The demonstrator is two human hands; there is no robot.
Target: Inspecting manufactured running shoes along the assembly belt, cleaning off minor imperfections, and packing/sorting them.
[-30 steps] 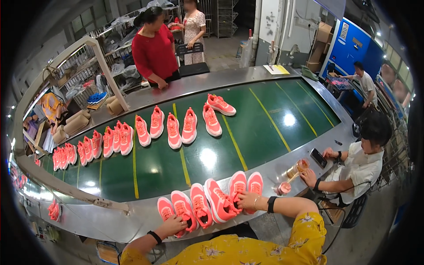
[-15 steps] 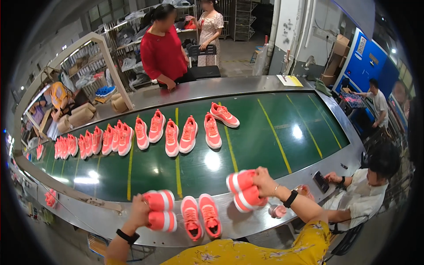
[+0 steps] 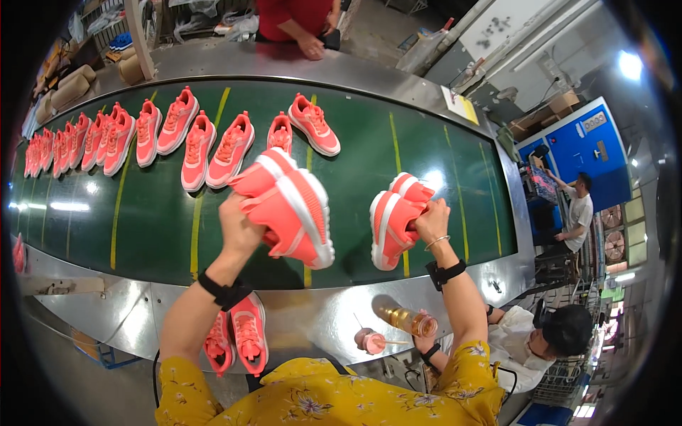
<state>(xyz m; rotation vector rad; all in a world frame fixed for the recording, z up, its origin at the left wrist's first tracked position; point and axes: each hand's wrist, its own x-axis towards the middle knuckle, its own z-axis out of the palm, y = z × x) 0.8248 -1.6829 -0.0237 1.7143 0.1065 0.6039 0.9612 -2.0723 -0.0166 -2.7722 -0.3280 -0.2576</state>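
Both hands are up over the conveyor belt (image 3: 426,142), each clamped on a pair of coral-pink sneakers. Left hand (image 3: 238,227) grips the bigger-looking pair (image 3: 288,206), soles turned out, white midsoles showing; right hand (image 3: 428,220) pinches the second pair (image 3: 394,216) by the heel end. Hands well apart, arms raised off the steel desk (image 3: 320,319).

Step in hand, as I read it: lifting pairs across from the desk edge toward the green belt, approx. mid-carry. Next move prob. calls for lowering both pairs flat onto bare belt w/o knocking the row already lying there, and keeping each pair together.

Count: 2 pairs held, so 4 shoes in the air. 2 more sneakers (image 3: 238,337) sit on the desk just beside the left forearm. On the belt, a row of sneakers (image 3: 192,138), roughly a dozen-plus; far left ones bunch up too tight to count exactly.

Also on the desk: a clear bottle (image 3: 408,321) w/ amber liquid, held by a seated co-worker's hand, and a small pink pot (image 3: 371,342) near it. Another person in red (image 3: 295,18) stands across the belt.
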